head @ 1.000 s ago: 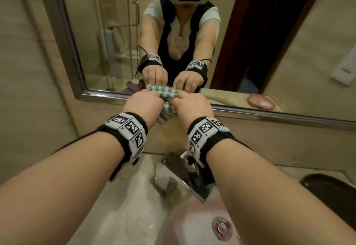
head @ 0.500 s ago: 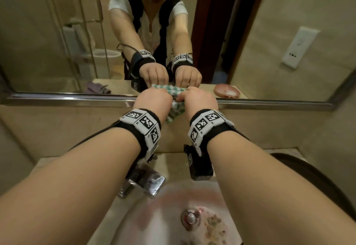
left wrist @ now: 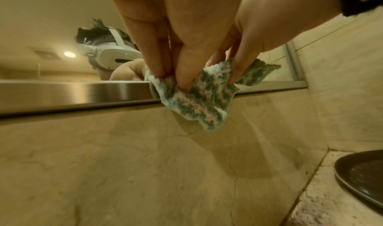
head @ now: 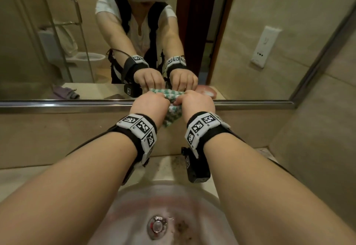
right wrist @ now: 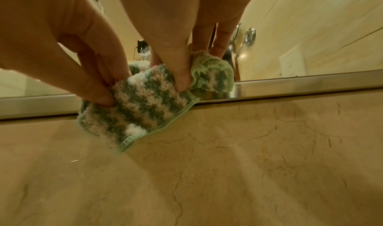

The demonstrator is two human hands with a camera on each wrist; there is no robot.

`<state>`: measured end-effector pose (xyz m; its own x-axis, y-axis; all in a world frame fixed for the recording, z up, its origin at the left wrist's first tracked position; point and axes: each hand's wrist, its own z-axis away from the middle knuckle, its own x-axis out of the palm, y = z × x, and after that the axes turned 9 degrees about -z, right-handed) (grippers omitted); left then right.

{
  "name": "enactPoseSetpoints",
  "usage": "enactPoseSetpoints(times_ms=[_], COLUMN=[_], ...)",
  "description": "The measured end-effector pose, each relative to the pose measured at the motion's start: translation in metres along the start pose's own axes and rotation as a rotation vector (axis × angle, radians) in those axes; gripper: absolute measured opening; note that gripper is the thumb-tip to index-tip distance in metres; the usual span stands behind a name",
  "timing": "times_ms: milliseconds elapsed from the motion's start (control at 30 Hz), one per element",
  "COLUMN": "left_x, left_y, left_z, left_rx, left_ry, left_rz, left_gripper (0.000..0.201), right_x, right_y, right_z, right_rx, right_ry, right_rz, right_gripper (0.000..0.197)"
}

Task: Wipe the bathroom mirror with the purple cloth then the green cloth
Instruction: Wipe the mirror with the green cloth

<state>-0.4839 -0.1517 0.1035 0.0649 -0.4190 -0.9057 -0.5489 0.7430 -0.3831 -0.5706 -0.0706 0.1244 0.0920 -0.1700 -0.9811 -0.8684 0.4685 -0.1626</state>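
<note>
Both of my hands hold the green-and-white checked cloth bunched against the lower edge of the bathroom mirror, just above its metal frame. My left hand pinches the cloth's left part between thumb and fingers. My right hand pinches its right part with the thumb pressed in. A loose corner of the cloth hangs over the beige wall below the frame. The purple cloth shows only as a reflection, crumpled on the counter at the left.
A white sink basin with a metal drain lies under my forearms. A dark round tray sits on the counter at the right. A pink soap dish is reflected beside my right hand. The side wall stands close on the right.
Both hands have slid the green cloth rightward along the mirror's bottom edge, from near the left frame toward the right end. The faucet has passed out of view under my left arm.
</note>
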Motion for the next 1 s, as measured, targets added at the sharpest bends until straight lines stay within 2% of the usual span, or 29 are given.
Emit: enactPoseSetpoints(times_ms=[300,567,833,1000], left_x=[-0.003,-0.002,0.002,0.006], left_y=[0.011,0.010,0.006,0.005], left_z=[-0.004,-0.003,-0.001,-0.002], left_rx=[-0.098,-0.091,-0.075,-0.053], left_ry=[-0.004,0.025,0.062,0.078], left_rz=[0.026,0.064,0.105,0.112], left_gripper=[0.036,0.036,0.033,0.034], right_x=[0.007,0.013,0.011,0.016], right_y=[0.019,0.021,0.020,0.012], right_z=[-0.007,-0.013,-0.013,-0.012], right_rx=[-0.082,-0.075,-0.010,0.019], right_ry=[0.089,0.097,-0.054,0.046], right_rz=[-0.052,-0.095,-0.070,-0.100], right_gripper=[0.035,0.031,0.041,0.041])
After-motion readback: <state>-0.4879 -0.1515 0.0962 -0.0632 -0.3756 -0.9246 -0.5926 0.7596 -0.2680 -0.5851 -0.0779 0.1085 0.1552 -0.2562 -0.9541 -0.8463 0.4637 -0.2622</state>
